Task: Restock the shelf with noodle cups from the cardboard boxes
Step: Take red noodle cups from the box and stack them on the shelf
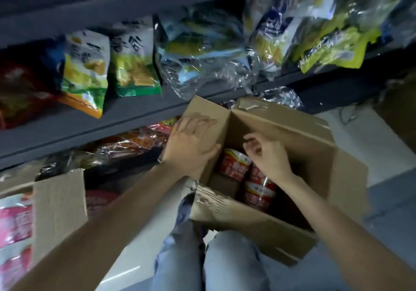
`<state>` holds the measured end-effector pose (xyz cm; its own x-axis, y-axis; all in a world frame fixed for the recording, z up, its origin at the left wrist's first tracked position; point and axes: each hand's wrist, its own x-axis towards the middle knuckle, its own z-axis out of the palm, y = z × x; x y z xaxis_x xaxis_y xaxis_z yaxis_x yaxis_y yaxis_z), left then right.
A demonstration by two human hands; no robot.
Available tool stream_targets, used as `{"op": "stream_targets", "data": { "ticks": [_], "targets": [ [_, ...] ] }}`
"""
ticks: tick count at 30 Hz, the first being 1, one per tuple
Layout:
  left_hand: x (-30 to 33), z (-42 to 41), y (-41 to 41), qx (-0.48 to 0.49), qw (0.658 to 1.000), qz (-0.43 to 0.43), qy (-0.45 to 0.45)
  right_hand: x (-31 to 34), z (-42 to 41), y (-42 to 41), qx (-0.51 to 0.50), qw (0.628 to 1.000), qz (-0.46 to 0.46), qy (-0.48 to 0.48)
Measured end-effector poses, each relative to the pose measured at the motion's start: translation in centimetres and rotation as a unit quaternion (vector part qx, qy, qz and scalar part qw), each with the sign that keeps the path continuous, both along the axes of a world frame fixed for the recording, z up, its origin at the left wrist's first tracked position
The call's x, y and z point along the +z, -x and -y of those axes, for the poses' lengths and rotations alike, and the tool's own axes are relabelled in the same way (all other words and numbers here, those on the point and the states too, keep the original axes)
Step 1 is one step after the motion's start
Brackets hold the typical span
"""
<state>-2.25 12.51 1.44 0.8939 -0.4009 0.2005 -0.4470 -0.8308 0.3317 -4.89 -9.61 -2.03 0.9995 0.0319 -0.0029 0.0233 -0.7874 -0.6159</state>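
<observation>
Shelf [139, 112] behind; left hand [191, 144] flat (box flap [209, 119]).

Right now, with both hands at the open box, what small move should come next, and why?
Probably lower the right hand onto the nearest red noodle cup and close a grip on it. That hand hovers over the cups with curled fingers holding nothing, while the left hand lies flat on the side flap of the cardboard box, holding it open. Several cups are left inside.
</observation>
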Motion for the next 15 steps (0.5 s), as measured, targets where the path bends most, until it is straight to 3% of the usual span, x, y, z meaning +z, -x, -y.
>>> {"op": "stream_targets", "data": {
  "ticks": [4,10,15],
  "targets": [
    [-5.6,0.8,-0.4,0.036,0.995,-0.065,-0.065,-7.7,1.5,-0.5,0.02,0.978,-0.166,0.128],
    [-9.7,0.1,-0.3,0.029,0.997,-0.021,-0.071,-17.8,0.9,-2.8,0.14,0.919,-0.198,0.309],
    [-10.2,0.0,-0.5,0.031,0.997,0.004,-0.071,-24.4,-0.5,-4.5,0.16,0.89,-0.254,0.344]
  ]
}}
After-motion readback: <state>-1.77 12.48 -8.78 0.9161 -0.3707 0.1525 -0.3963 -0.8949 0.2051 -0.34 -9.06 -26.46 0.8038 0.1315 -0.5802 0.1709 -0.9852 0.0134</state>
